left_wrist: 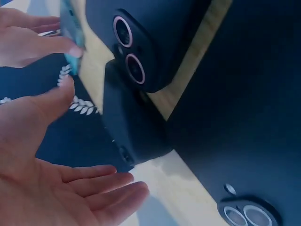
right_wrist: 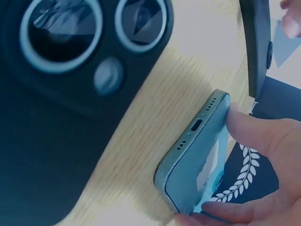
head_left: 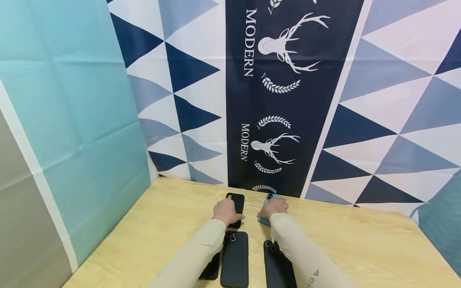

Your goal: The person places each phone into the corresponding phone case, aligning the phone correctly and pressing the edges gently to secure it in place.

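Note:
My left hand [head_left: 225, 212] is over a black phone [head_left: 239, 200] lying at the back of the table, left of the middle. In the left wrist view, its thumb and fingers are spread apart beside that phone [left_wrist: 131, 117], with a gap showing between hand and phone. A light blue phone [head_left: 264, 221] lies to the right, with my right hand [head_left: 275, 206] on it. The right wrist view shows that hand gripping the blue phone [right_wrist: 193, 146] across its width, thumb on one long edge and fingers on the other.
Nearer me on the wooden table [head_left: 360, 248] lie a black phone [head_left: 235, 260] in the middle, another black phone [head_left: 279, 266] partly under my right sleeve, and a dark phone [head_left: 212, 269] mostly hidden by my left sleeve. A patterned cloth [head_left: 194, 152] hangs behind the table's back edge.

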`<act>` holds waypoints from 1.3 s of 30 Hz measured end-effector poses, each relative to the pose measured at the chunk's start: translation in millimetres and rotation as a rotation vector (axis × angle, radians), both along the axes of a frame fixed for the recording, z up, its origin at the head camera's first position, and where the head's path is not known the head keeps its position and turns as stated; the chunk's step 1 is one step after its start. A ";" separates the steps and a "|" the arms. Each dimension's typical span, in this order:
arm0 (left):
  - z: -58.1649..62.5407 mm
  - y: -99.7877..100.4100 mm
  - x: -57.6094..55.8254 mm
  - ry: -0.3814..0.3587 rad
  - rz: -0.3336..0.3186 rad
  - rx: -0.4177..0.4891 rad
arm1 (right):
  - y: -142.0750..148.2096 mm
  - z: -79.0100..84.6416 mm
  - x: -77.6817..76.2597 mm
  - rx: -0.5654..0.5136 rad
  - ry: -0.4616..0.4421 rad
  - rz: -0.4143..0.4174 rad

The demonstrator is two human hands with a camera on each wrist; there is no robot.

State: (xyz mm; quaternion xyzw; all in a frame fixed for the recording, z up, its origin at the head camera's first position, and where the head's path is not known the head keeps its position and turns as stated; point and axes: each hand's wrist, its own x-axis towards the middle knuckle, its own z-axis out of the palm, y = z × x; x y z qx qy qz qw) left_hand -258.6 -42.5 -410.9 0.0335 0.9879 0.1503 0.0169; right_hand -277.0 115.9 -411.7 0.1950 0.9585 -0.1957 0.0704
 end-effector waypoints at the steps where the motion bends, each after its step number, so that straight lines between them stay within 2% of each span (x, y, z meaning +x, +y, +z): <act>1: -4.2 -0.2 -1.0 -0.003 0.010 -0.022 | -1.0 -1.7 1.6 -0.006 0.003 0.005; 7: -26.0 0.7 0.3 -0.027 0.072 -0.129 | 2.1 -16.6 9.3 0.029 0.019 0.104; 10: -32.1 0.6 2.1 -0.015 0.097 -0.138 | 8.5 -22.3 11.3 0.024 0.030 0.137; 13: -33.8 0.1 0.5 -0.015 0.114 -0.102 | 15.2 -24.8 11.2 0.023 0.049 0.163; 19: -26.9 2.6 -10.1 -0.058 0.121 -0.029 | 22.7 -23.5 7.1 0.059 0.083 0.168; 26: -18.5 8.9 -19.0 -0.102 0.104 0.020 | 23.4 -20.9 1.4 0.039 0.037 0.106; 35: -9.3 24.3 -33.0 -0.130 0.140 -0.058 | 26.3 -9.4 -1.7 -0.046 0.021 0.099; 39: -1.9 26.6 -42.3 -0.118 0.134 -0.079 | 24.6 -1.1 -10.0 -0.026 0.028 0.112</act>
